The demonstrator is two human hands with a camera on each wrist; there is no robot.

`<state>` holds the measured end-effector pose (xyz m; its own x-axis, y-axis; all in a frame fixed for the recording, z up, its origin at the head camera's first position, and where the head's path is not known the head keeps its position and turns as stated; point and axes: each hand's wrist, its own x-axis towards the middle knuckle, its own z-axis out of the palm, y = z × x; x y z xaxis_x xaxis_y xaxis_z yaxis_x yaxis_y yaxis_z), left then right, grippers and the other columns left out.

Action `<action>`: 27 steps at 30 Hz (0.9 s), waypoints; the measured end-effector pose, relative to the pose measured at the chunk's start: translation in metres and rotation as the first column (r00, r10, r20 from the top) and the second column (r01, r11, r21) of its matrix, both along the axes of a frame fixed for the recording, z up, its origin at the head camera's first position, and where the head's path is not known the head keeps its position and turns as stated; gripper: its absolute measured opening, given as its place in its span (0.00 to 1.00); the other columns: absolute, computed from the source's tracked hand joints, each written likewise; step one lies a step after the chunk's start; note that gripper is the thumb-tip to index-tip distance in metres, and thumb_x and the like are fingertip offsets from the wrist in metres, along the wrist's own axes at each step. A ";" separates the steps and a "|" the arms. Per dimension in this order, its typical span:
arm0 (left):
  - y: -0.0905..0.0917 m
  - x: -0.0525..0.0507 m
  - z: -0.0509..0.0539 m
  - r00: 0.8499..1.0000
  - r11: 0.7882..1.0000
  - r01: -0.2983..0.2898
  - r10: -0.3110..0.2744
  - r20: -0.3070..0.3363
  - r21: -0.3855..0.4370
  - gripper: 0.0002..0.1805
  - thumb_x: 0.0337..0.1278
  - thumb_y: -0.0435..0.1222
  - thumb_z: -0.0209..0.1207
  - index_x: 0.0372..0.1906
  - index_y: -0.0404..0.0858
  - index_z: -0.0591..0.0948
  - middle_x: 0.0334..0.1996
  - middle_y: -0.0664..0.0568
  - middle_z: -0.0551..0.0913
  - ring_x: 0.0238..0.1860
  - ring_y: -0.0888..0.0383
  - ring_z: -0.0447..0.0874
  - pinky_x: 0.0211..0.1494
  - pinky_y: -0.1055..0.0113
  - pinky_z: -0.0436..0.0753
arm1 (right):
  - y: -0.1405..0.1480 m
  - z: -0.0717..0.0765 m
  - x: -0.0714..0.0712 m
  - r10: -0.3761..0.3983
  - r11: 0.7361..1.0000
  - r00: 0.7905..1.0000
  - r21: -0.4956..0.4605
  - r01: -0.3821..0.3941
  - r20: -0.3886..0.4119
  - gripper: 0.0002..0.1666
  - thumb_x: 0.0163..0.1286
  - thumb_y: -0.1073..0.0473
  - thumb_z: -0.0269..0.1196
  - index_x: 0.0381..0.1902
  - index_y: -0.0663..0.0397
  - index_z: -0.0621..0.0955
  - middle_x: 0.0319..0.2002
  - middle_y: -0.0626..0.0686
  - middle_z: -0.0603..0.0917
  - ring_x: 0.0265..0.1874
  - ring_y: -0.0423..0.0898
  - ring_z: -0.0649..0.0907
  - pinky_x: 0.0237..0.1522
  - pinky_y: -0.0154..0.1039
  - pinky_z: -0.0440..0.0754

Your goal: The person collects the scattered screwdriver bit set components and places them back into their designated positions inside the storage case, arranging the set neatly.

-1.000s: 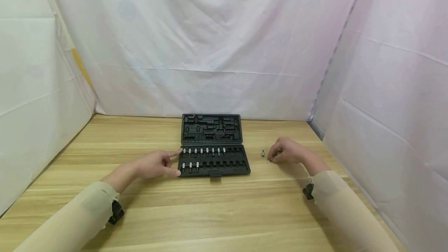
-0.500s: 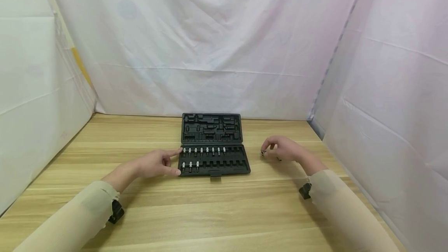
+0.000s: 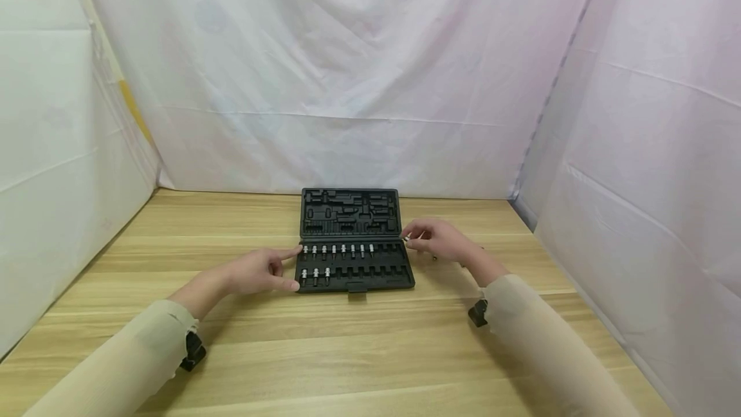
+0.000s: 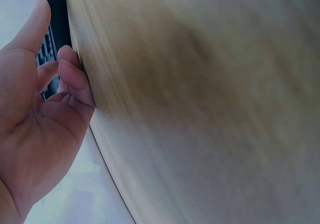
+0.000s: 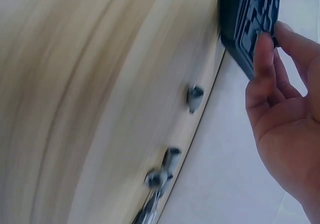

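The right hand point(image 3: 441, 239) has moved leftward since half a second ago, when it was over the worktop point(image 3: 347, 352) well to the right of the case; now its fingertips are at the right edge of the black case point(image 3: 382, 284), near the hinge line. Its fingers pinch a small metal bit socket point(image 3: 407, 238), mostly hidden. The left hand point(image 3: 257, 272) is unchanged, thumb and index finger spread and straight against the case's left edge, the other fingers loosely curled. The seated bit sockets point(image 3: 343, 251) have also stayed the same: eight in the upper row, three in the lower.

The case looks like matte moulded plastic, its open lid point(image 3: 350, 211) full of recesses. Loose bit sockets point(image 5: 194, 98), shiny and cylindrical, lie on the worktop near the right hand, blurred in the right wrist view. Pale wood grain streaks the worktop; creased white sheeting point(image 3: 347, 82) hangs behind.
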<state>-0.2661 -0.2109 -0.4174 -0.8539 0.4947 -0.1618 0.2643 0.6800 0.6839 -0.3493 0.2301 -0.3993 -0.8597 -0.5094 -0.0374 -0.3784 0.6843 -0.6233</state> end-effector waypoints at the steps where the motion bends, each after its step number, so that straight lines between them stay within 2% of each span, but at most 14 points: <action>1: 0.000 0.000 0.000 1.000 1.000 0.000 0.000 0.002 0.002 0.53 0.66 0.51 0.75 0.88 0.41 0.61 0.34 0.50 0.81 0.33 0.57 0.73 0.34 0.68 0.77 | -0.003 0.000 0.000 -0.008 1.000 1.000 -0.007 0.008 0.009 0.15 0.83 0.53 0.67 0.63 0.44 0.88 0.50 0.51 0.90 0.44 0.51 0.89 0.43 0.47 0.88; 7: 0.000 0.001 0.000 1.000 1.000 -0.002 0.002 0.006 0.009 0.53 0.66 0.50 0.75 0.88 0.41 0.61 0.34 0.50 0.81 0.33 0.57 0.73 0.33 0.68 0.77 | -0.019 -0.004 -0.003 -0.022 0.995 0.996 -0.091 0.030 0.092 0.17 0.83 0.61 0.65 0.65 0.49 0.86 0.50 0.56 0.89 0.44 0.51 0.92 0.50 0.50 0.91; 10: 0.000 0.001 0.000 1.000 1.000 -0.001 0.001 0.006 0.008 0.53 0.66 0.51 0.75 0.88 0.41 0.61 0.33 0.50 0.80 0.32 0.57 0.72 0.33 0.68 0.76 | -0.025 -0.008 -0.006 -0.014 0.994 0.996 -0.103 0.023 0.093 0.16 0.82 0.62 0.65 0.63 0.51 0.86 0.48 0.56 0.89 0.43 0.48 0.91 0.51 0.48 0.91; 17: 0.000 -0.001 -0.001 1.000 1.000 0.001 -0.001 0.003 0.003 0.53 0.67 0.51 0.75 0.88 0.41 0.61 0.34 0.50 0.81 0.32 0.58 0.72 0.33 0.68 0.76 | -0.038 -0.011 -0.011 -0.031 0.998 0.999 -0.049 0.033 0.044 0.13 0.78 0.57 0.72 0.57 0.48 0.88 0.47 0.50 0.90 0.46 0.45 0.88 0.55 0.50 0.87; 22: -0.001 -0.002 -0.002 1.000 1.000 0.000 0.000 0.001 0.000 0.53 0.66 0.52 0.75 0.88 0.41 0.61 0.34 0.50 0.81 0.33 0.57 0.73 0.34 0.67 0.77 | -0.048 -0.013 -0.015 -0.049 0.999 0.997 -0.019 0.050 0.053 0.12 0.76 0.56 0.75 0.54 0.48 0.88 0.49 0.49 0.90 0.49 0.45 0.88 0.58 0.50 0.88; 27: -0.001 -0.002 -0.003 1.000 1.000 -0.002 0.002 0.005 0.004 0.54 0.66 0.52 0.75 0.88 0.41 0.61 0.34 0.50 0.81 0.33 0.57 0.73 0.34 0.67 0.78 | -0.060 -0.012 -0.016 -0.054 0.999 0.996 0.000 0.054 0.065 0.11 0.75 0.57 0.75 0.52 0.49 0.88 0.46 0.50 0.91 0.46 0.44 0.88 0.54 0.46 0.88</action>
<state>-0.2685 -0.2118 -0.4208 -0.8539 0.4940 -0.1639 0.2602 0.6778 0.6876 -0.3651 0.1701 -0.4114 -0.8817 -0.4626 -0.0932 -0.2997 0.7014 -0.6467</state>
